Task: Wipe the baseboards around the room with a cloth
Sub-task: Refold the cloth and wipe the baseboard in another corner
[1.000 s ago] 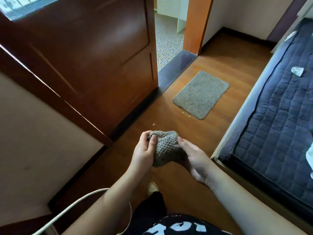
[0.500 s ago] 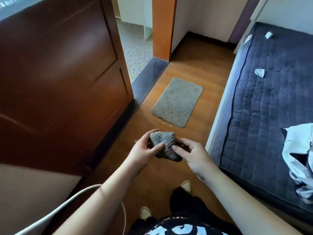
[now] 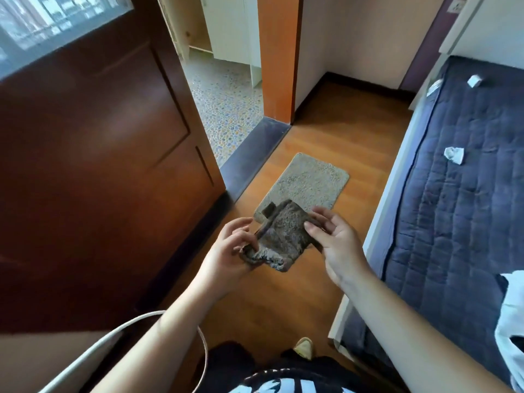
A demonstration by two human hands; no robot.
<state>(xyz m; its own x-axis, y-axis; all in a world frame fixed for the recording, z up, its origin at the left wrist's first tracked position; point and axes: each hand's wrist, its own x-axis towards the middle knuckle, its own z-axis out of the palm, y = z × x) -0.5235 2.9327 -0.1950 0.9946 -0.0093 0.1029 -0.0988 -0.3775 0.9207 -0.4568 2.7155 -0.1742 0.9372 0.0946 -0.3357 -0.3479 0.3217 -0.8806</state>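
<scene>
You're standing on the orange-brown wood floor (image 3: pixel 334 137), both hands out in front, holding a grey-brown knitted cloth (image 3: pixel 283 236) in the air between them, above the near corner of the grey rectangular pile doormat (image 3: pixel 309 182). Your left hand (image 3: pixel 229 251) has its fingers curled around the bunched lower left end of the cloth, thumb on top; your right hand (image 3: pixel 334 239) pinches the cloth's right edge, thumb over it and fingers behind. Cloth is partly opened out, flat-ish face toward you, a loose strip sticking up at its top left corner, crumpled lump at the bottom. Doormat lies on the floor just beside the dark grey stone threshold (image 3: pixel 255 154) of the open doorway, pebble-pattern tile floor (image 3: pixel 224 109) beyond it. Dark reddish-brown panelled wooden door (image 3: pixel 99 165) stands open on your left, its bottom edge near the floor's left side. Orange door-frame post (image 3: pixel 278 58) at the far end of the threshold. Dark brown baseboard (image 3: pixel 365 86) runs along the foot of the far cream wall and turns the corner toward the post; hands well apart from it. On the right, a bed with a navy quilted mattress cover (image 3: pixel 453 208), a crumpled white tissue (image 3: pixel 453 156) lying on it and a small white block (image 3: pixel 475 80) near its far end. White curved cable (image 3: pixel 119 333) loops below your left forearm.
</scene>
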